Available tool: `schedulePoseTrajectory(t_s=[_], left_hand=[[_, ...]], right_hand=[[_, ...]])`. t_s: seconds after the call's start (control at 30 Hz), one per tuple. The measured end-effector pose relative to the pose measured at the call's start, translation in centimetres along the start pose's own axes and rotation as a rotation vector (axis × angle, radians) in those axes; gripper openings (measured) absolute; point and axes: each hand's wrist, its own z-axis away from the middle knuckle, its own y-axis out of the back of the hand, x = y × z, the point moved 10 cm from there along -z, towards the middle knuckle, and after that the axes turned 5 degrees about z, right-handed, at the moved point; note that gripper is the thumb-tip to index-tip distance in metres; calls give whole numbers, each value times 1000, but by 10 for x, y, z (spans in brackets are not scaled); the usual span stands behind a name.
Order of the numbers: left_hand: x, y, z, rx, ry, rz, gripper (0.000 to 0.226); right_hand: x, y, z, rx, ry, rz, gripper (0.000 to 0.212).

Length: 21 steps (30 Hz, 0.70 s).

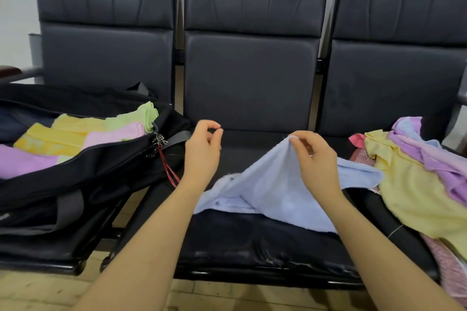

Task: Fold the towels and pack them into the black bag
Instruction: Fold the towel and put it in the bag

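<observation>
The right hand pinches a corner of the blue towel and lifts it into a peak. The left hand hovers beside it, fingers loosely curled, holding nothing. The towel lies crumpled on the middle seat, whose front part is bare. The bag sits open on the left seat, with folded towels inside. A loose pile lies right.
</observation>
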Motion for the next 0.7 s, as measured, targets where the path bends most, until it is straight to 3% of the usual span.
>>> schedulePoseTrajectory(t_s=[0.1,0.23,0.4,0.53,0.7], left_hand=[[-35,-27,15,-206,108,-154,13],[-87,-47,41,-453,215,-603,42],[-122,-24,53,-396,308,-930,50],[-123,-13,48,-337,283,-801,29],[-104,-2,39,-262,325,-437,30]], right_hand=[[1,-5,9,-48,-61,-79,14],[11,-14,18,-76,-123,-87,20],[17,-22,25,-121,-143,-81,22],[15,-30,25,-134,-151,-52,25],[11,-34,25,-113,-147,-64,21]])
